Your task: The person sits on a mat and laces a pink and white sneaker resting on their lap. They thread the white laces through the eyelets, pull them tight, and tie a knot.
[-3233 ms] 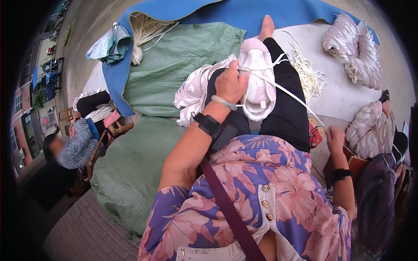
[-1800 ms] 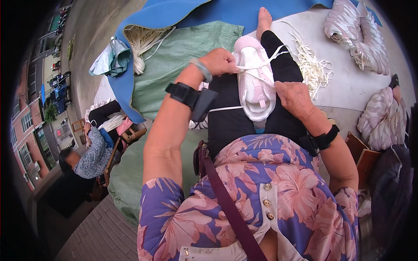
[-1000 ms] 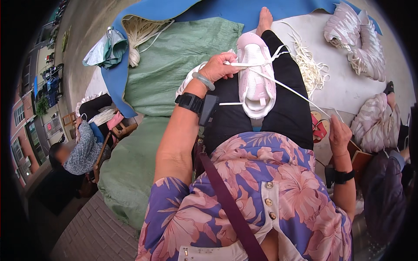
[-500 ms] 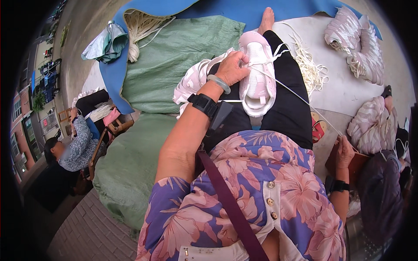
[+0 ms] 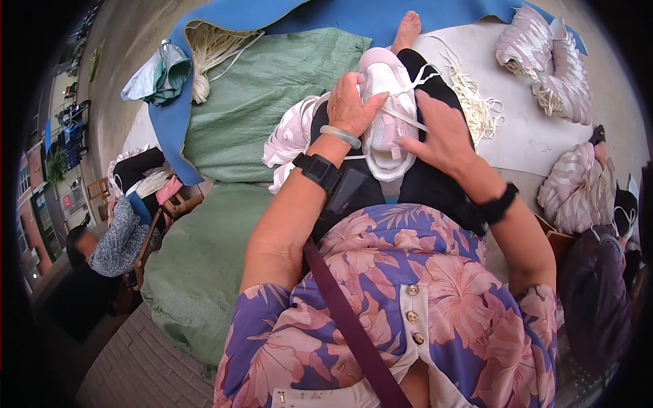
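A pink and white sneaker [image 5: 384, 132] lies on my lap, toe pointing away from me. My left hand [image 5: 352, 109] grips its left side, thumb laid across the front near the lacing. Over the right side of the sneaker hovers my right hand [image 5: 442, 136], its thumb and fingers apart. A white shoelace [image 5: 408, 121] runs from the lacing toward that hand, where its far part is hidden. Another loose lace end [image 5: 423, 76] stands up near the toe. Beside my left thigh lies a bundle of pink and white shoe pieces [image 5: 294, 136].
White laces [image 5: 481, 112] lie heaped right of my leg, with another bundle of laces [image 5: 214, 51] at far left. Strung shoe pieces [image 5: 568, 75] are at far right. A green sack [image 5: 272, 102] spreads on my left. Another person [image 5: 122, 234] sits at left; someone in dark clothing [image 5: 595, 299] is at right.
My right hand has come in from the far right, where it held the lace stretched out, to the sneaker, and its fingers have spread. My left hand stays on the sneaker.
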A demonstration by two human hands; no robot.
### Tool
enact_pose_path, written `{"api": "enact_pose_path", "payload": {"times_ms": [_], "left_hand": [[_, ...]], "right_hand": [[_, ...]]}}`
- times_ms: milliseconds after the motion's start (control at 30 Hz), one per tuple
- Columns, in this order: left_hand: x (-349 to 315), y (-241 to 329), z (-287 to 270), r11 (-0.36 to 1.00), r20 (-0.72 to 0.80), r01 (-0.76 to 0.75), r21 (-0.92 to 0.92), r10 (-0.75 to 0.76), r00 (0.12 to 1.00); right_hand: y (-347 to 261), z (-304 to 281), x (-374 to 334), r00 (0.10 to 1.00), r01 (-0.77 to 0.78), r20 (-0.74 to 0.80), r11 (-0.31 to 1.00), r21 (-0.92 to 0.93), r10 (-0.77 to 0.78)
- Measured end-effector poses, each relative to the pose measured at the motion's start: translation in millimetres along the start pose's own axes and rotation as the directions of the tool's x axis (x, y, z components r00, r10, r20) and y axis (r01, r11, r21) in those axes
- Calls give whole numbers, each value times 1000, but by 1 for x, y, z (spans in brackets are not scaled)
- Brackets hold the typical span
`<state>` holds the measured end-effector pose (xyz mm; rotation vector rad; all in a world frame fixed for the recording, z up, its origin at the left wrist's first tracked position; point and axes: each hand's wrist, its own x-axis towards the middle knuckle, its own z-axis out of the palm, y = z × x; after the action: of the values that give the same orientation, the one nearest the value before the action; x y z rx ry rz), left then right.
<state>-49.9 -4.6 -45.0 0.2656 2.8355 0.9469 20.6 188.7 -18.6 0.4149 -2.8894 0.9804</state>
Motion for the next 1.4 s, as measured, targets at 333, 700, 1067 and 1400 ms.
{"api": "enact_pose_path", "payload": {"times_ms": [333,700,1067,1400], "left_hand": [[10,-13,-5,984,215,8,-177,31,976],[4,21,9,994,136,62,95,-74,988],[-7,16,12,717,-33,-475,510,569,822],[-15,27,11,710,81,-598,372,617,783]], "right_hand": [[-1,24,20,984,-83,166,994,70,71],[0,38,15,1000,-19,18,994,110,17],[10,36,28,949,-224,259,963,152,180],[30,42,24,888,-428,335,829,359,314]]}}
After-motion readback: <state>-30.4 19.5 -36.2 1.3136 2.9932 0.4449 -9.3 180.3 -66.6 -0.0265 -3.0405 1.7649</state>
